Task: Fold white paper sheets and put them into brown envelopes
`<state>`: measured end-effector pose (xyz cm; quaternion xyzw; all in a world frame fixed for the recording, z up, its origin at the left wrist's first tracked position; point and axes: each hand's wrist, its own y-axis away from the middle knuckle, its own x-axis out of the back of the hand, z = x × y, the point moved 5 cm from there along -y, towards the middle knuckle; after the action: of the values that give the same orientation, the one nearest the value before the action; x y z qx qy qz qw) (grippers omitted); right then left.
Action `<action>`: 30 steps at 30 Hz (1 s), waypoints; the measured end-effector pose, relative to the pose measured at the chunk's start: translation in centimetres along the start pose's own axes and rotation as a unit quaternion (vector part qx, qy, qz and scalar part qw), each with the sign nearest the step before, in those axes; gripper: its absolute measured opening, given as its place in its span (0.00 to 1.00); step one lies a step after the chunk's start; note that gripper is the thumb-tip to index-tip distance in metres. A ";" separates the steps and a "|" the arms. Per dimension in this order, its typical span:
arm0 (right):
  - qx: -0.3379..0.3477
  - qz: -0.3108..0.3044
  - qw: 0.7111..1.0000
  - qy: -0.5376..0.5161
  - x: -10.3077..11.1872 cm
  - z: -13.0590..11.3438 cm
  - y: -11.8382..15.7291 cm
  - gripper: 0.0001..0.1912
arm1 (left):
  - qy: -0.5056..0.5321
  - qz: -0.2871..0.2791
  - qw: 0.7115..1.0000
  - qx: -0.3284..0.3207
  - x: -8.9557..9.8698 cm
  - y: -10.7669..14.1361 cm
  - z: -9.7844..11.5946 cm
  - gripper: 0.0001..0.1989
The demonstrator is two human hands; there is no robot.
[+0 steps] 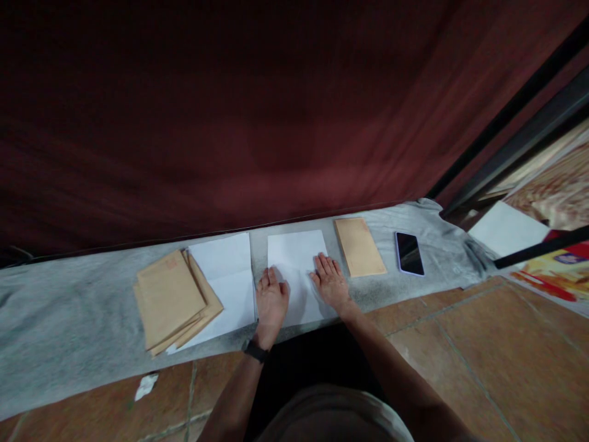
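A white sheet of paper [297, 252] lies on the grey cloth in front of me, with faint creases across it. My left hand [272, 299] rests on its left edge, palm down with the fingers stretched forward. On the right side of the sheet, my right hand [331, 282] lies flat, fingers extended. To the left are more white sheets [225, 264], partly covered by a pile of brown envelopes [170, 298]. Another brown envelope [360, 247] lies just right of my right hand, apart from it.
A phone [409, 253] with a dark screen lies farther right on the grey cloth [69, 313]. A dark red wall-like surface [276, 123] rises behind. Brown floor tiles [460, 344] and a white scrap [146, 386] are below the near edge. Metal bars [515, 110] stand at right.
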<state>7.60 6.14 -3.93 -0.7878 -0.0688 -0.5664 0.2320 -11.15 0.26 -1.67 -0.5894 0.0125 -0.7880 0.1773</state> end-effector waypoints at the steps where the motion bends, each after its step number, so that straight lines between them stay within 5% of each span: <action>1: 0.000 -0.001 1.000 0.001 0.0 0.0 0.0 0.29 | -0.004 -0.012 1.000 0.009 0.2 -0.5 -0.1 0.27; 6: 0.001 -0.004 1.000 0.004 0.1 0.1 0.0 0.29 | 0.018 -0.032 0.997 0.065 0.5 -1.9 -1.2 0.26; 13: -0.011 -0.022 1.000 0.000 0.7 -0.4 -1.3 0.27 | 0.117 -0.036 0.990 0.073 -0.6 -0.7 -1.9 0.25; 18: -0.004 -0.024 1.000 -0.020 -0.1 -2.1 -2.8 0.28 | 0.081 -0.017 0.996 0.045 1.2 0.1 -0.9 0.23; 22: 0.004 -0.020 0.999 -0.047 -0.9 -3.1 -4.8 0.27 | 0.037 0.021 0.999 -0.033 2.0 -1.6 1.5 0.23; 25: 0.011 -0.028 0.998 -0.056 -1.3 -3.8 -7.0 0.26 | 0.050 0.000 0.994 -0.094 0.5 -4.4 3.4 0.24; 30: 0.021 -0.059 0.997 -0.035 -2.4 -3.7 -10.0 0.26 | 0.026 -0.053 0.994 -0.088 -3.4 -8.6 3.5 0.26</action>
<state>-0.14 13.73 -2.38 -0.7970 -0.1351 -0.5493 0.2117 -9.30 9.98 -1.72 -0.5821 0.0555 -0.8070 0.0826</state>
